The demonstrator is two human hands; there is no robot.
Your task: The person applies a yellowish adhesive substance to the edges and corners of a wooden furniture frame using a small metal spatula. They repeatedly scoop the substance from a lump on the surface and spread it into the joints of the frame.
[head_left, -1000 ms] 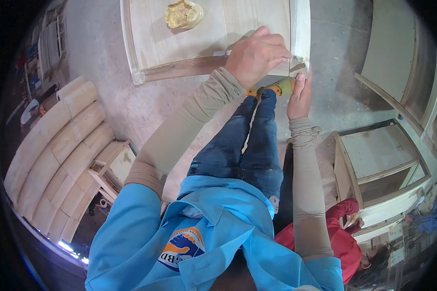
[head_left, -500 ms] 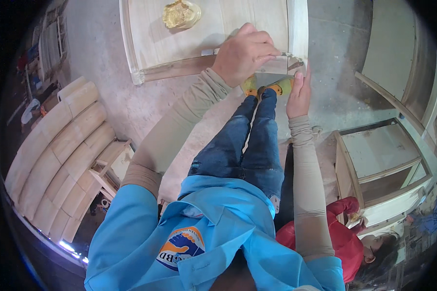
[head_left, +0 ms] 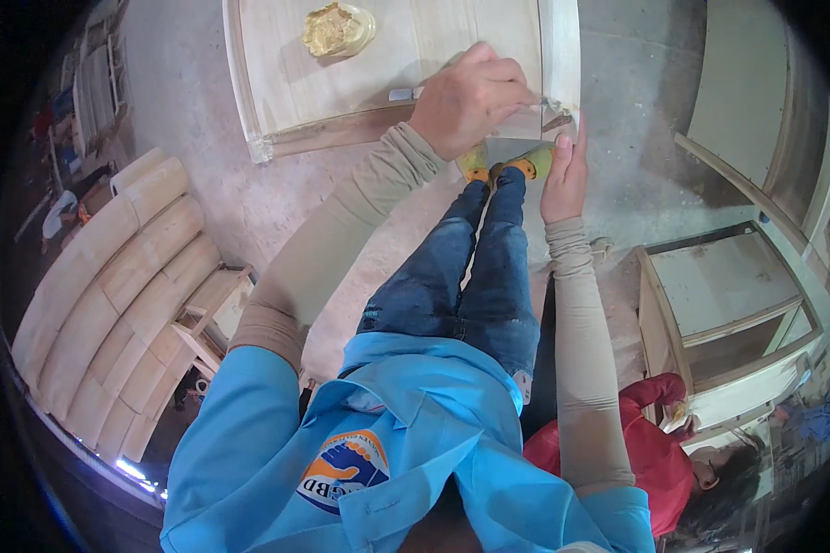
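My left hand [head_left: 475,100] is closed around a slim putty knife [head_left: 402,94], whose pale handle end sticks out on the left. Its tip is at the front right corner of a pale wooden cabinet piece [head_left: 341,97], beside a brown patch of bare or filled wood. Most of the tool is hidden by my fingers. My right hand [head_left: 565,180] holds that same corner, thumb toward the front edge and fingers straight up along the outer side. A small tub of yellowish paste [head_left: 338,30] stands on the panel, left of and beyond my left hand.
Curved wooden panels [head_left: 111,304] are stacked at the left beside a small wooden frame [head_left: 214,309]. At the right stands another wooden cabinet [head_left: 724,295], with a person in a red top [head_left: 650,456] working by it. My feet in yellow shoes [head_left: 503,168] are below the cabinet edge.
The cabinet piece and tub appear slightly farther left in the picture. My left hand has shifted only slightly, its tool still at the corner; my right hand keeps its place there.
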